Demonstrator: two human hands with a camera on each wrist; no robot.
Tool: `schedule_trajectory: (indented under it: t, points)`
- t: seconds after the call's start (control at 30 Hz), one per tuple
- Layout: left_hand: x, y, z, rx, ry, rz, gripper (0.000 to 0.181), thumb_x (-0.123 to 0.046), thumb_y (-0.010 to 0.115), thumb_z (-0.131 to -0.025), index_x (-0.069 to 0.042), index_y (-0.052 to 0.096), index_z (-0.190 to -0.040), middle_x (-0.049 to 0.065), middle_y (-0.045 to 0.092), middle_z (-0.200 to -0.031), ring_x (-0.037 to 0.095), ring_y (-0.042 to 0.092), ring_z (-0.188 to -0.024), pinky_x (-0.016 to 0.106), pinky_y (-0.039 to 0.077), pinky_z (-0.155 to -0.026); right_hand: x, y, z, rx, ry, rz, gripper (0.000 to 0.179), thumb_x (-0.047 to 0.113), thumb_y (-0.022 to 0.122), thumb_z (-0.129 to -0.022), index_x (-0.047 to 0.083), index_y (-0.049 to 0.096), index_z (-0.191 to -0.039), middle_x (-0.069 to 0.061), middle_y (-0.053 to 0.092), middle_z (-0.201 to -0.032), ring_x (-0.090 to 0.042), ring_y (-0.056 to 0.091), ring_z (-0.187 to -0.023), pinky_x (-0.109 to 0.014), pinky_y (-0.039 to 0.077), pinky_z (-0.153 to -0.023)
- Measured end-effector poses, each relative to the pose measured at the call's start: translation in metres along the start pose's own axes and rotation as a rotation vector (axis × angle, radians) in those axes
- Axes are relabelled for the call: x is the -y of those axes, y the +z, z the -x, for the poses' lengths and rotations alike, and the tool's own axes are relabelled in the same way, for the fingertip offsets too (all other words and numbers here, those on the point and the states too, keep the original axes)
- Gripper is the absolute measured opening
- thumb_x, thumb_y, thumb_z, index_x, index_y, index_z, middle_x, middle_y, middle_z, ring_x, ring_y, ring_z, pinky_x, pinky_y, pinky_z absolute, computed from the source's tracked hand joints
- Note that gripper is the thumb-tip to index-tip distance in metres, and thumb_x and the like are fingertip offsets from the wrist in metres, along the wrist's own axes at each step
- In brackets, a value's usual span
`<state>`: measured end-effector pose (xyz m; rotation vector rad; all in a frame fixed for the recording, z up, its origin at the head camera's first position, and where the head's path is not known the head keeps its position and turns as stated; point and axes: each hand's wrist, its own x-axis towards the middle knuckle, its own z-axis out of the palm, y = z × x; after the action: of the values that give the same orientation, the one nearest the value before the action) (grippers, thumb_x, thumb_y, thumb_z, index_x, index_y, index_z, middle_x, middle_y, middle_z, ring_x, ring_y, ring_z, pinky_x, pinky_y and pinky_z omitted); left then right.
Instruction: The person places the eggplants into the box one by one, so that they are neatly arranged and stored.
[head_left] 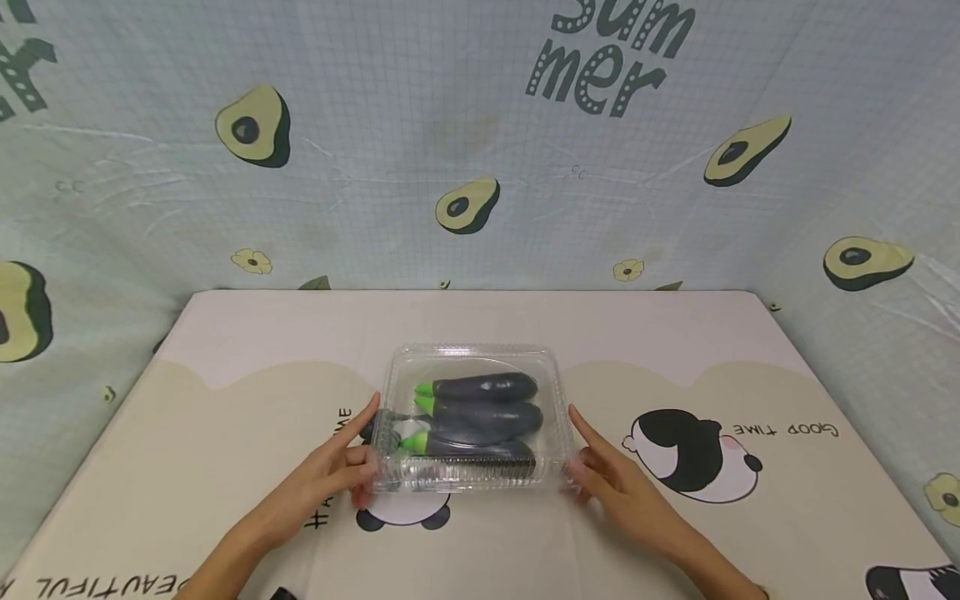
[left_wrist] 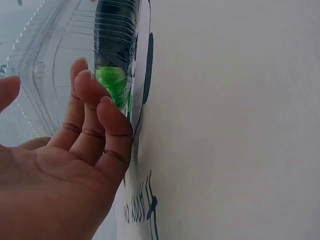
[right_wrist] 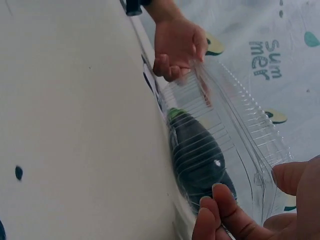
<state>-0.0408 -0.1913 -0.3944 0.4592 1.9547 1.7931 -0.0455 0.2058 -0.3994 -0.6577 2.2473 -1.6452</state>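
A clear plastic clamshell box with a ribbed front wall is on the table, its lid down. Inside lie three dark purple eggplants side by side, their green stem ends toward the left. My left hand holds the box's left side, index finger stretched along the edge; in the left wrist view its other fingers curl by the wall. On the opposite side my right hand holds the box, its thumb at the rim and its fingers curled beside the lower wall.
Under the box spreads a pale tablecloth printed with cartoon animals and lettering. Behind and at the sides hangs a curtain with avocado prints. A small dark object shows at the bottom edge, near the left forearm.
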Motion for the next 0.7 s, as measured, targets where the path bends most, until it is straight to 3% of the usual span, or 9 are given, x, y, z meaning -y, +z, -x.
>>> schedule_trajectory:
  t: [0.13, 0.27, 0.47, 0.7]
  points:
    - [0.002, 0.001, 0.000, 0.060, 0.045, 0.082, 0.075, -0.007, 0.044, -0.099, -0.022, -0.005, -0.155, 0.013, 0.054, -0.070, 0.020, 0.052, -0.061, 0.032, 0.049, -0.068, 0.002, -0.001, 0.000, 0.056, -0.003, -0.117, 0.069, 0.005, 0.048, -0.099, 0.019, 0.010, -0.155, -0.021, 0.059, -0.075, -0.028, 0.060, -0.071, -0.031, 0.052, -0.070]
    - [0.004, 0.004, -0.001, 0.071, 0.090, 0.145, 0.076, -0.002, 0.042, -0.099, -0.021, -0.007, -0.154, 0.020, 0.058, -0.069, 0.028, 0.043, -0.050, 0.033, 0.048, -0.058, 0.003, 0.001, 0.000, 0.057, -0.003, -0.161, 0.070, 0.003, 0.049, -0.099, 0.018, 0.010, -0.155, -0.019, 0.057, -0.070, -0.025, 0.056, -0.063, -0.031, 0.050, -0.065]
    - [0.004, 0.013, 0.000, 0.015, 0.127, 0.206, 0.076, 0.001, 0.043, -0.098, -0.015, -0.004, -0.154, 0.009, 0.061, -0.069, 0.033, 0.036, -0.046, 0.032, 0.046, -0.052, 0.005, 0.005, 0.001, 0.014, 0.002, -0.230, 0.070, 0.001, 0.050, -0.097, 0.015, 0.012, -0.155, -0.020, 0.055, -0.068, -0.017, 0.053, -0.060, -0.031, 0.050, -0.058]
    - [0.002, 0.023, 0.002, -0.058, 0.113, 0.252, 0.074, 0.000, 0.043, -0.098, -0.011, -0.004, -0.154, 0.003, 0.060, -0.071, 0.021, 0.041, -0.047, 0.032, 0.042, -0.047, 0.008, 0.010, 0.002, -0.014, 0.025, -0.306, 0.068, 0.002, 0.049, -0.098, 0.014, 0.012, -0.155, -0.014, 0.056, -0.072, -0.012, 0.054, -0.065, -0.030, 0.048, -0.058]
